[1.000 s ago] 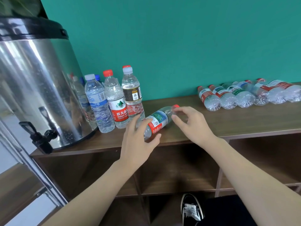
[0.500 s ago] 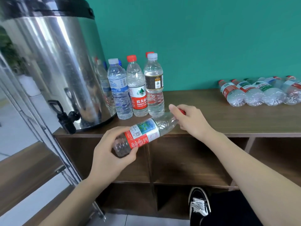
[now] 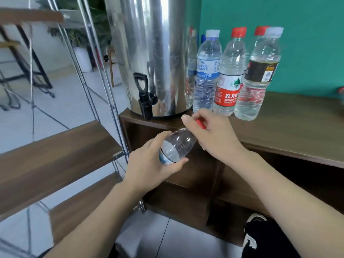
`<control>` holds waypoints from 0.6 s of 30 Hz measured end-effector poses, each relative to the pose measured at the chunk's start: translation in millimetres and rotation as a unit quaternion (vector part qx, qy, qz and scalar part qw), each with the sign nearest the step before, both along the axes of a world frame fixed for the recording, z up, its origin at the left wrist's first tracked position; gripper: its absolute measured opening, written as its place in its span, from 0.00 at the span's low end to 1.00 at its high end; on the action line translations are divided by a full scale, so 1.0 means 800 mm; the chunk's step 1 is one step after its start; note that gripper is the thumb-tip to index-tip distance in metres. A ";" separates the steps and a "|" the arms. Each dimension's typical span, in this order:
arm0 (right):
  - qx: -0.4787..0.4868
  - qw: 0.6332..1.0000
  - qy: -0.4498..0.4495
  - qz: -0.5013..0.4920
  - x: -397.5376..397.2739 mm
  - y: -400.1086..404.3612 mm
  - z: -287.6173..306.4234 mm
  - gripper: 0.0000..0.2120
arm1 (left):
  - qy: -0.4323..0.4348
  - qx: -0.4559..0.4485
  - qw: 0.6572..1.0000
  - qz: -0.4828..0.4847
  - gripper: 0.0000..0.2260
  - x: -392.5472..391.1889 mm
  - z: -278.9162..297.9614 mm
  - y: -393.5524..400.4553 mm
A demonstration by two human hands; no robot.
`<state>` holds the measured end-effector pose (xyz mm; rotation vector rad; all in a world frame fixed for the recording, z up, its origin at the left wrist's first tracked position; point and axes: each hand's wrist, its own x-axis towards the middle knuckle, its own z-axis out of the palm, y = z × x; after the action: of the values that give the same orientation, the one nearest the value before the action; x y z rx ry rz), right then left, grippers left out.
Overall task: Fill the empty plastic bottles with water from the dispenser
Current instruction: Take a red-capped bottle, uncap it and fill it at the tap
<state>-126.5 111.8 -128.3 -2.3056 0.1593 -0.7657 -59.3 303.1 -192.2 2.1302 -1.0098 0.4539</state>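
My left hand (image 3: 149, 164) grips the body of an empty clear plastic bottle (image 3: 176, 144), tilted with its neck up to the right. My right hand (image 3: 214, 135) curls round the bottle's neck and pinches its red cap (image 3: 201, 124). The bottle hangs in front of the wooden shelf's edge, just below and right of the black tap (image 3: 144, 97) of the steel water dispenser (image 3: 149, 53). Whether the cap is on or off the neck is hidden by my fingers.
Several upright bottles with water (image 3: 227, 79) stand on the wooden shelf top (image 3: 297, 123) right of the dispenser, against a teal wall. A metal rack with wooden shelves (image 3: 55, 149) stands to the left. My shoe (image 3: 255, 237) is on the floor below.
The bottle has moved left and closer to the tap, held by both hands. My view has swung left, so the lying bottles at the right are out of sight.
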 end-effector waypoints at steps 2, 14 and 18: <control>-0.054 0.998 0.005 -0.029 0.007 0.000 0.001 0.24 | -0.031 0.000 0.999 0.009 0.33 0.011 -0.001 0.009; -0.050 0.997 -0.050 0.023 0.034 0.005 -0.016 0.24 | 0.313 0.026 0.930 -0.191 0.22 0.057 0.020 0.026; -0.069 0.996 -0.015 0.053 0.032 0.002 -0.023 0.23 | 0.377 0.054 0.897 -0.223 0.21 0.061 0.019 0.031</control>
<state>-100.7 113.0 -146.4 -2.4095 -0.0299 -0.7788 -10.8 328.1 -176.6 1.8172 -1.0047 -0.6288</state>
